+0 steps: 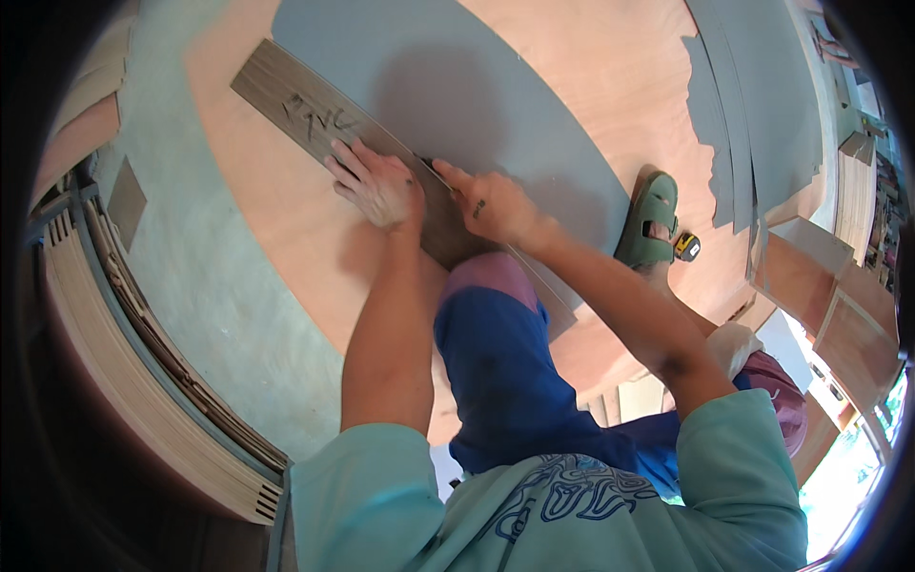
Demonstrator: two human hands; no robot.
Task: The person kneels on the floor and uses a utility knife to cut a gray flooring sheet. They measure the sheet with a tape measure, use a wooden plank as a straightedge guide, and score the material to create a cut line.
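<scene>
A long brown wood-grain board (276,91) with dark handwriting on it lies slantwise over a grey sheet (534,105). My left hand (381,188) presses down on the board, fingers spread and holding nothing. Beside it, at the board's right edge, my right hand (496,205) is closed with the index finger stretched forward. It grips a slim tool (428,163) whose dark tip shows at the board's edge; my fingers hide most of it, so its exact kind cannot be told. My bent knee (491,281) rests over the board's near end.
The grey sheet lies on a pinkish plywood sheet (276,219). My green sandal (653,219) stands at the right beside a yellow and black tape measure (686,247). Torn-edged grey sheets (729,124) lie far right. Stacked panels (133,353) line the left.
</scene>
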